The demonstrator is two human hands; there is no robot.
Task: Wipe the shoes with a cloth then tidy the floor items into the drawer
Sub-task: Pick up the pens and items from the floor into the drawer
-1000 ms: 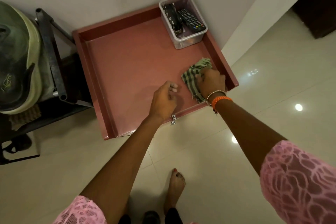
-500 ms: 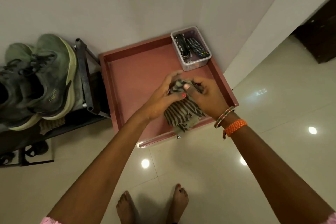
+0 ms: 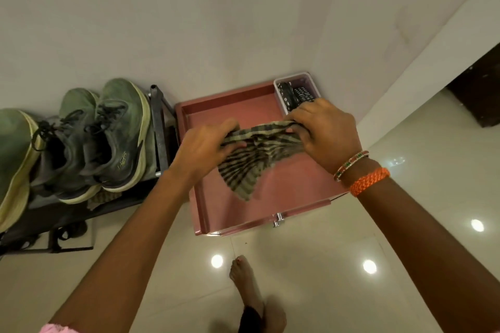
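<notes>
Head view: we look down past our two bare arms at a pulled-out drawer and a shoe rack beside it.
Shoes point(image 3: 89, 140): we see green, dark-laced sneakers with pale soles sitting on the dark rack point(image 3: 159, 127) at the far left, against the wall.
Left hand point(image 3: 204, 147): we hold it over the drawer's left half, fingers curled and pinching the left end of the cloth.
Cloth point(image 3: 251, 159): the striped green-and-dark cloth is stretched between our two hands above the drawer, its top edge taut and its lower part hanging in a point toward the drawer floor; we cannot tell whether the tip touches it.
Drawer point(image 3: 284, 197): pink, open, low on the floor against the wall corner, with a small metal knob point(image 3: 278, 220) on its front.
Container point(image 3: 308, 81): a clear plastic box in the drawer's far right corner, holding a remote control point(image 3: 301, 93) and another dark item we cannot make out.
Right hand point(image 3: 324, 134): fingers bent, gripping the cloth's right end, partly covering the box; bangles and an orange band point(image 3: 369, 181) circle the wrist.
Floor point(image 3: 405, 224): glossy pale tiles with light reflections; our bare foot point(image 3: 249, 286) stands below the drawer.
</notes>
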